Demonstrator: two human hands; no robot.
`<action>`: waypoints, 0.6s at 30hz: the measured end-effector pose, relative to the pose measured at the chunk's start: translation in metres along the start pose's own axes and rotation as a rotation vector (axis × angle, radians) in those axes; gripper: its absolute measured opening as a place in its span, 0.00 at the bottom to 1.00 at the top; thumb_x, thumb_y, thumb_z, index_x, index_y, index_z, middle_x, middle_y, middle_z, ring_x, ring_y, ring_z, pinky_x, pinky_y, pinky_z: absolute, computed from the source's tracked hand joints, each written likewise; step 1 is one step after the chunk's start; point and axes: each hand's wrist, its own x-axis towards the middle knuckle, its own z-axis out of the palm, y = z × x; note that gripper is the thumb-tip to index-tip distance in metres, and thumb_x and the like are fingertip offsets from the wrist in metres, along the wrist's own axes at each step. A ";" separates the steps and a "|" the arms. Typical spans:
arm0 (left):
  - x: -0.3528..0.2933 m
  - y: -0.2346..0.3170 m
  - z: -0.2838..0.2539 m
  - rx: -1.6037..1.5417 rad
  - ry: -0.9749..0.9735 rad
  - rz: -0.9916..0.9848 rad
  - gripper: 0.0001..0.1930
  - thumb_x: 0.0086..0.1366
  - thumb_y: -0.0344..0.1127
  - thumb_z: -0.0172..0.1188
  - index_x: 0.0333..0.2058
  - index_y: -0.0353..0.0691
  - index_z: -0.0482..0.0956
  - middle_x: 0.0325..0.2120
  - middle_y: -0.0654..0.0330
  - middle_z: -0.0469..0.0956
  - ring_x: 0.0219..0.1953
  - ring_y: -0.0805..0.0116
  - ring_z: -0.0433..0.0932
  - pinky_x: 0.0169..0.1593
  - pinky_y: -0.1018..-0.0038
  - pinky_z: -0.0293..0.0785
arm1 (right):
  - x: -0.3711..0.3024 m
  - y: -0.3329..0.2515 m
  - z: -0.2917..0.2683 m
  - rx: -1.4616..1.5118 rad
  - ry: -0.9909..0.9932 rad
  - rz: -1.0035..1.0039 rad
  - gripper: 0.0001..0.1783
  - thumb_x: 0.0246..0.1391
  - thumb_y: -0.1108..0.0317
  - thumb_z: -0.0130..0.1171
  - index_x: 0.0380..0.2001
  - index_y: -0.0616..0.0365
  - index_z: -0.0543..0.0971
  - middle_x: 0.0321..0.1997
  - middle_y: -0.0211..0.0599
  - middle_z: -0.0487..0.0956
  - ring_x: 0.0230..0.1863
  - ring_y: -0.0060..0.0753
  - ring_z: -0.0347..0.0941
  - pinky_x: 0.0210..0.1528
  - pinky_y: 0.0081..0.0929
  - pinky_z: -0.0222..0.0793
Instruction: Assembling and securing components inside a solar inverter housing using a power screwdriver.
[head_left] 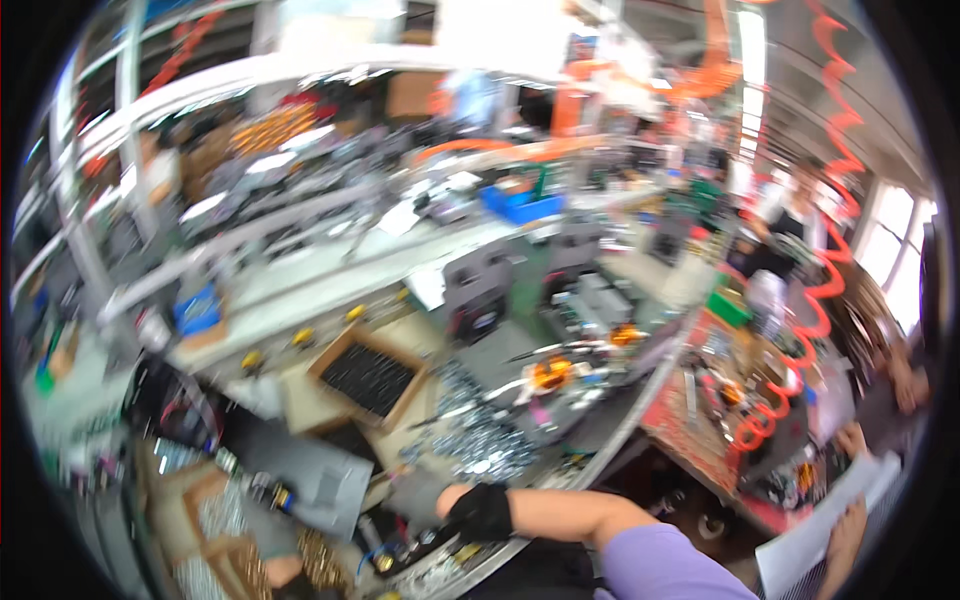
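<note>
Reaching beside a grey panel (318,487), the right hand (415,494), grip too blurred to tell, should skirt metal pieces (487,445) ahead.

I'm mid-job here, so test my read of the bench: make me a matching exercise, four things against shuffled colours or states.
1. Right hand
2. Cardboard tray near the picture's middle
3. Silvery pieces
4. Coiled hose

A. Orange-red, looping down
B. Loose, shiny heap
C. Grey-gloved, above a black wristband
D. Filled with dark parts

Pairs: 1-C, 2-D, 3-B, 4-A
</note>
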 end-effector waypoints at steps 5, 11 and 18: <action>-0.006 0.012 0.018 0.269 0.213 0.409 0.04 0.67 0.36 0.53 0.32 0.46 0.69 0.18 0.69 0.69 0.18 0.76 0.66 0.23 0.77 0.65 | 0.007 0.000 -0.001 -0.114 0.065 0.055 0.20 0.47 0.63 0.60 0.46 0.47 0.79 0.44 0.43 0.79 0.53 0.47 0.72 0.54 0.44 0.67; -0.012 0.047 0.015 0.701 0.446 0.702 0.12 0.68 0.39 0.52 0.36 0.33 0.73 0.23 0.61 0.71 0.26 0.73 0.68 0.29 0.71 0.66 | 0.009 0.013 0.016 -0.057 0.429 -0.137 0.13 0.47 0.74 0.53 0.36 0.46 0.80 0.34 0.33 0.80 0.42 0.40 0.76 0.52 0.38 0.66; -0.013 0.056 -0.001 0.872 0.445 0.501 0.16 0.67 0.43 0.54 0.33 0.32 0.73 0.23 0.55 0.71 0.25 0.66 0.69 0.31 0.67 0.67 | -0.031 -0.008 -0.066 -0.294 0.650 -0.263 0.13 0.38 0.74 0.56 0.31 0.49 0.79 0.27 0.30 0.75 0.34 0.37 0.73 0.41 0.37 0.63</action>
